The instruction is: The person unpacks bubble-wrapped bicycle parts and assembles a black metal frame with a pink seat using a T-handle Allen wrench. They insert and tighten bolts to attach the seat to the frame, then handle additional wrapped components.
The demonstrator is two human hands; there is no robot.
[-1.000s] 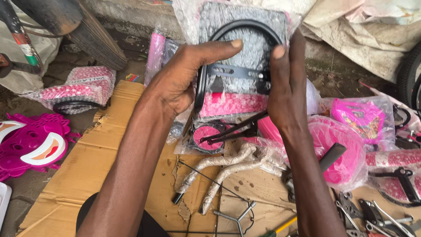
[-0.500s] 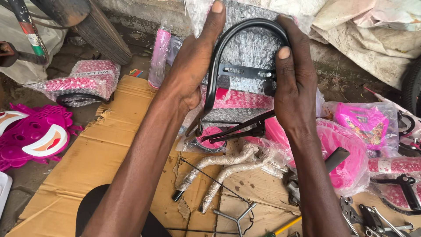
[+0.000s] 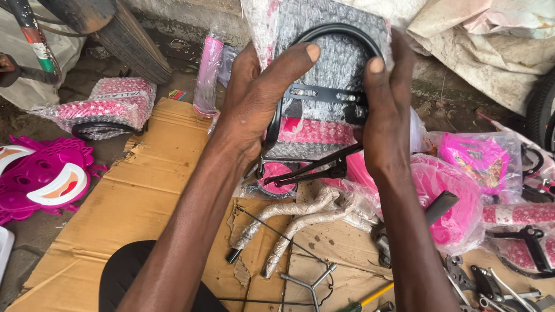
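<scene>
Both my hands hold up a black arched metal frame (image 3: 338, 34) wrapped in clear bubble wrap over a pink padded part (image 3: 315, 132). My left hand (image 3: 254, 98) grips its left side, thumb laid across the wrap toward the crossbar (image 3: 326, 95). On the right side, my right hand (image 3: 387, 115) clasps the frame, with the thumb pointing up along the arch. Black struts (image 3: 312, 170) hang from the bottom of the part.
Flattened cardboard (image 3: 144, 185) covers the ground. Two wrapped bent tubes (image 3: 289, 222) lie below the hands. Pink wrapped bicycle parts (image 3: 457, 202) sit at right, a wrapped pink piece (image 3: 110, 107) and pink plastic panels (image 3: 46, 179) at left. Tools (image 3: 491, 286) lie bottom right, a tyre (image 3: 130, 43) upper left.
My hands have shifted on the wrapped frame: the left thumb dropped from the arch's top to lie across the wrap, and the frame sits slightly lower in view.
</scene>
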